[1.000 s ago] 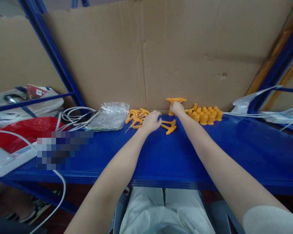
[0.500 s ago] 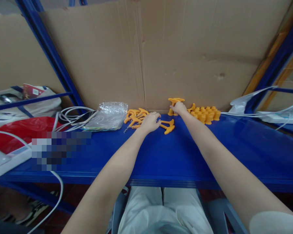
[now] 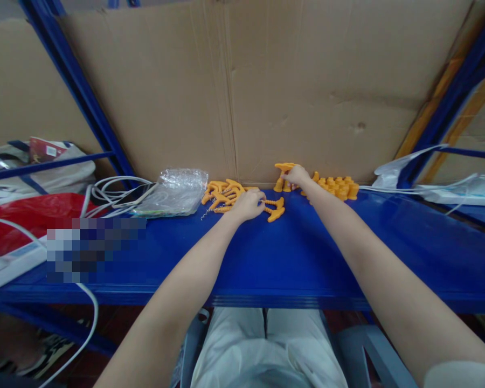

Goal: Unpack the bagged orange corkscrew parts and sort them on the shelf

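My left hand [image 3: 249,206] is closed, its fingertips pinching the thin end of a yellow-orange corkscrew [image 3: 275,210] whose T-shaped handle points right. Behind and left of that hand lies a pile of similar corkscrews [image 3: 218,195], some showing their metal spirals. Against the cardboard, my right hand [image 3: 297,175] grips another corkscrew [image 3: 283,166], its handle up. Short yellow-orange sleeves [image 3: 279,185] stand upright below it; whether its tip is inside one is hidden by my fingers. More upright sleeves [image 3: 339,187] form a tight group to the right of my right wrist.
Everything rests on a blue shelf [image 3: 283,264] backed by a cardboard panel [image 3: 291,86]. A clear plastic packet [image 3: 170,193], white cables [image 3: 117,188] and a red bag [image 3: 36,215] lie left. At right are a white plastic bag [image 3: 392,172] and more cables. Blue posts frame both sides.
My left fingers have closed onto the thin end of the lone corkscrew. My right hand stays by the standing sleeves with its corkscrew. The whole view has shifted slightly.
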`<state>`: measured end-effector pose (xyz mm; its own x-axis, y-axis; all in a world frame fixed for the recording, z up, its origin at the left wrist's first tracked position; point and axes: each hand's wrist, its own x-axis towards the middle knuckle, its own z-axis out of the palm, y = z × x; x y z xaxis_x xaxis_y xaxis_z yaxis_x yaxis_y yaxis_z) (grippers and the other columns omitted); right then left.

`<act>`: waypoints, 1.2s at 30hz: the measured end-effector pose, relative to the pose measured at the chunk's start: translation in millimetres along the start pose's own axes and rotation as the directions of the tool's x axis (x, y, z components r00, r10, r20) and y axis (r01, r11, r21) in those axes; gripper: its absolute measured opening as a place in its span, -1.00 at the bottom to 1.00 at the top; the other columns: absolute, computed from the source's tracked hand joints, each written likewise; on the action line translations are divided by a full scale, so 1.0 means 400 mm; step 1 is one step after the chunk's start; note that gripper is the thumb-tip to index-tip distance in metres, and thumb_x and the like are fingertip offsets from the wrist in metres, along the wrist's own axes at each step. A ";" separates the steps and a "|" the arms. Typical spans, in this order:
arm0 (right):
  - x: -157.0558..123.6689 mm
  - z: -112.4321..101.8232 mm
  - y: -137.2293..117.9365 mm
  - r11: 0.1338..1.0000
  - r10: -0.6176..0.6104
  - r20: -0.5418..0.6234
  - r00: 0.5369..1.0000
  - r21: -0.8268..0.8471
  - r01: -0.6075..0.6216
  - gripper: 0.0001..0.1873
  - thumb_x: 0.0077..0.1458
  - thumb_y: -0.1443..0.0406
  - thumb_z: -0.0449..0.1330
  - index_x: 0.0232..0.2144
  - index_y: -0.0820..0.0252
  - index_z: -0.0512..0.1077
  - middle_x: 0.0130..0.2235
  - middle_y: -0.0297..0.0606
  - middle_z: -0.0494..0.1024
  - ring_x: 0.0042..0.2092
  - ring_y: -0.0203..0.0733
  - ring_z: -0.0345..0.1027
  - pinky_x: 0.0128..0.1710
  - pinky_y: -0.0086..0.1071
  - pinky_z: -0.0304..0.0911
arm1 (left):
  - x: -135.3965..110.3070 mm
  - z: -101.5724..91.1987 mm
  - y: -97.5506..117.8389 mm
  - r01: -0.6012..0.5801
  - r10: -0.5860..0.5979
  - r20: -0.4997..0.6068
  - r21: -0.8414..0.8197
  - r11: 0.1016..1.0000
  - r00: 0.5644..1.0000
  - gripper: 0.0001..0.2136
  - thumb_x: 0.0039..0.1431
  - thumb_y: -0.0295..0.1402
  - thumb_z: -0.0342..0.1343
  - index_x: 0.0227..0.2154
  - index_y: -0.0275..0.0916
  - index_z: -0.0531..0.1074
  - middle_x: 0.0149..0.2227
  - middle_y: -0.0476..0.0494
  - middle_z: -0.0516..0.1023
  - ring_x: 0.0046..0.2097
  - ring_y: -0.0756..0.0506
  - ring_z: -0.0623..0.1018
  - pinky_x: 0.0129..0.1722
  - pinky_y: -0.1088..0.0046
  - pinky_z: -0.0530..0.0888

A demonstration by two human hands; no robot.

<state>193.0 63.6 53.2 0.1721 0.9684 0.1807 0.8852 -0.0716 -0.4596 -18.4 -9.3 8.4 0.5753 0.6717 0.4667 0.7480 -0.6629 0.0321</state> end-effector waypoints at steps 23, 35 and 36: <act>-0.197 -0.112 0.157 0.914 -0.124 0.018 0.992 -0.388 0.122 -0.75 0.14 0.28 0.23 -0.16 0.22 0.64 -0.07 0.01 0.66 0.00 0.09 0.53 -0.02 -0.19 0.38 | 0.000 0.007 0.037 0.033 -0.021 0.141 -0.086 0.996 0.990 -0.79 0.20 -0.53 0.05 -0.22 -0.18 0.54 -0.08 -0.16 0.66 0.02 -0.21 0.60 0.06 0.20 0.48; -0.265 -0.105 0.130 0.904 -0.220 -0.020 0.975 -0.380 0.196 -0.69 0.25 0.25 0.15 -0.06 0.14 0.61 -0.03 -0.04 0.65 0.05 0.13 0.50 0.04 -0.12 0.33 | 0.029 0.014 0.068 0.364 -0.427 0.254 -0.910 0.198 0.868 -0.76 0.10 -0.53 0.30 -0.38 -0.23 0.30 -0.37 -0.11 0.64 -0.26 -0.06 0.66 -0.04 0.30 0.52; -0.265 -0.104 0.128 0.903 -0.241 -0.020 0.970 -0.372 0.216 -0.70 0.25 0.26 0.14 -0.08 0.14 0.62 -0.05 -0.06 0.66 0.03 0.10 0.51 0.03 -0.14 0.33 | 0.029 0.008 0.074 0.389 -0.444 0.295 -0.911 0.135 0.846 -0.73 0.08 -0.54 0.32 -0.38 -0.23 0.29 -0.35 -0.12 0.65 -0.24 -0.06 0.66 -0.05 0.31 0.52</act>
<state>238.0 -52.8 46.6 -0.0375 0.9520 0.3037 0.9970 0.0561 -0.0526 11.3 -20.0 11.8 0.2520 0.9603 0.1193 0.0239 -0.1295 0.9913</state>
